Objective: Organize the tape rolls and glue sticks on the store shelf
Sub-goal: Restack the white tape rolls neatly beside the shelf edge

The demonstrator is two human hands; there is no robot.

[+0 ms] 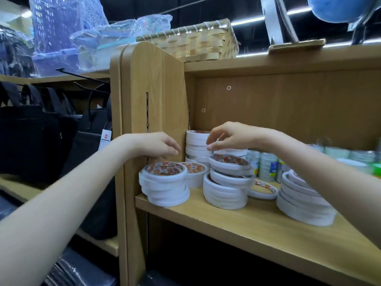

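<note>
A light wooden shelf unit (268, 230) fills the view, with a rounded side panel (152, 96) and a screwed back panel (288, 108). On its top stand a woven basket (198, 44) near the left corner and plastic-wrapped purple baskets (61, 36) beyond. A lower shelf at left holds dark bags (37, 133). Strip lights (247, 20) glow against a black ceiling.

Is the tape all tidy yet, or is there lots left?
Partly done. A tall stack already stands neat in the back corner. The right hand is setting a roll on the leaning middle pile; the left hand hovers empty. Left: that crooked pile, one flat roll and the slanted right pile.
</note>
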